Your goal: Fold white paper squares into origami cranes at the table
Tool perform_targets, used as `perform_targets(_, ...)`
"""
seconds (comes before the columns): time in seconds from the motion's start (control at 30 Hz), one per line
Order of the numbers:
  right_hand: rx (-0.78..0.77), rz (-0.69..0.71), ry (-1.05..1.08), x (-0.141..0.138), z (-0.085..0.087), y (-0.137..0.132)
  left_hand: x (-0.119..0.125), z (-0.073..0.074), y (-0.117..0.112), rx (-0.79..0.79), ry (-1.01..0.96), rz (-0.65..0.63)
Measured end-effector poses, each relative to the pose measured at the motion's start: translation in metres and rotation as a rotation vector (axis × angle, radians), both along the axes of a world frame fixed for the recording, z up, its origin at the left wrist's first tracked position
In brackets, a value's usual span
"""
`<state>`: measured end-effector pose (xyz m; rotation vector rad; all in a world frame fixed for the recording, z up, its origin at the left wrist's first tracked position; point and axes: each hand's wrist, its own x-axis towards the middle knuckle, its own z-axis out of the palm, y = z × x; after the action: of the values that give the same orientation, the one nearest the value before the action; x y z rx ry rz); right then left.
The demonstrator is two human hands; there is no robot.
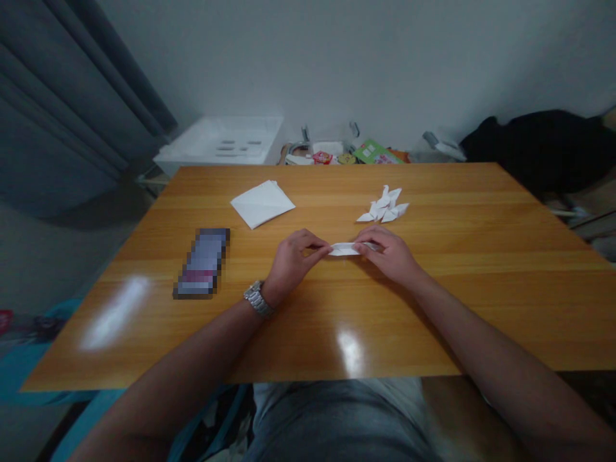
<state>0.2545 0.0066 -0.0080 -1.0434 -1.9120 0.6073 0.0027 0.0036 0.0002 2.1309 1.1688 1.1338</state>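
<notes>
Between my two hands is a narrow piece of folded white paper (343,249), held level just over the wooden table (308,327). The thumb and fingertips of my left hand (299,256) pinch its left end. My right hand (387,253) grips the right end, with the thumb on the near side and the fingers partly covering the paper. Beyond my right hand lie folded white paper birds (382,206), close together in a small cluster. A stack of white paper sheets (262,204) rests farther back on the left.
A phone (202,263) with a blurred screen lies left of my left hand. Past the table's far edge are a white foam box (226,141), a green packet (375,153) and a red wrapper (322,157). Black cloth (539,147) is heaped at the right.
</notes>
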Motion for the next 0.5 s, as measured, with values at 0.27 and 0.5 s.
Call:
perform_targets(0.27, -0.003, -0.013, 0.008, 0.0, 0.0, 0.0008, -0.0019, 0.0037, 0.0012, 0.05, 0.047, -0.006)
perform_targets(0.5, 0.007, -0.021, 0.001, 0.0009, -0.0015, 0.0011, -0.0002, -0.0035, 0.0036, 0.053, 0.031, -0.053)
